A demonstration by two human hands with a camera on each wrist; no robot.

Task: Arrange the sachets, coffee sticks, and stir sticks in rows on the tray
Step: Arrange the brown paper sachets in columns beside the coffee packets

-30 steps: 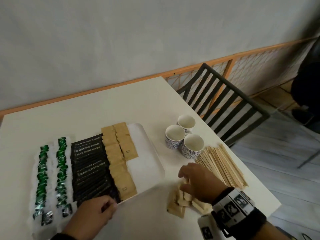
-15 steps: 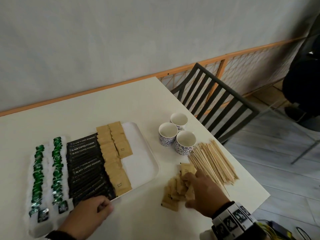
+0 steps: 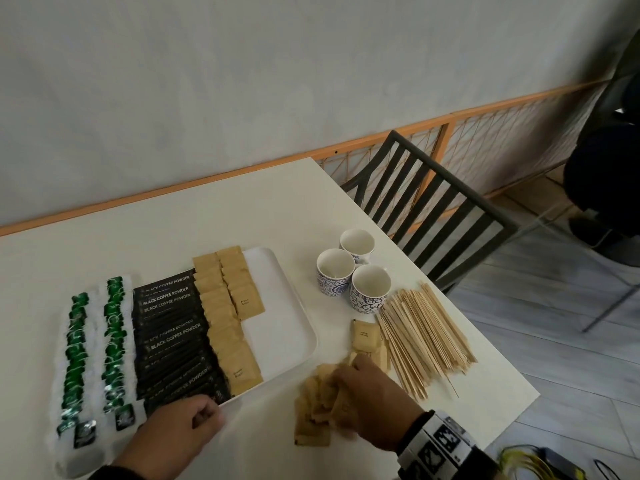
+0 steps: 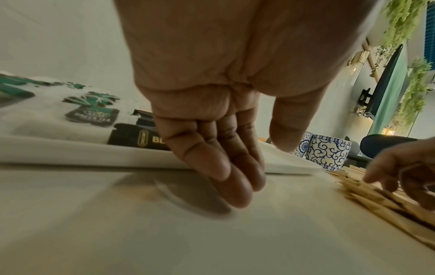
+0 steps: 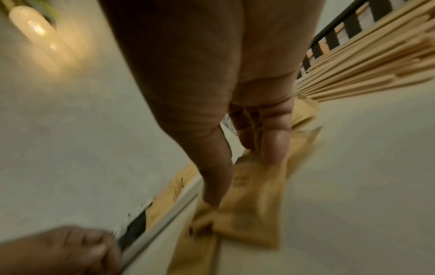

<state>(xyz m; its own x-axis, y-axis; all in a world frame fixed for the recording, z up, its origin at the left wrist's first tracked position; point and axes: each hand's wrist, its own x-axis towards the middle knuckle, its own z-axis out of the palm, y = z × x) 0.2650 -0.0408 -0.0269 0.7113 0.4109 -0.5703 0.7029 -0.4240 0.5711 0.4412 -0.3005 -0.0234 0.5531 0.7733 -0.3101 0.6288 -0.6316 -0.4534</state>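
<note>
Your right hand (image 3: 372, 407) pinched a light, limp brown sachet (image 5: 254, 201) by its edge at lower centre of the frame, while your left hand (image 3: 180, 434) rested loose-fingered at the tray (image 3: 294, 327) rim.

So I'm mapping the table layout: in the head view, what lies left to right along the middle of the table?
Green tea sachets → black coffee sticks → brown sugar sachets → bare part of the tray → cups → stir sticks.

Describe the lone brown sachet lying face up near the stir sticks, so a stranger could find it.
Start at the three blue-patterned cups, then drop toward the wooden stir sticks. At their left edge lies the brown sachet, flat and apart, print up, unlike the jumbled pile under the right hand.
</note>
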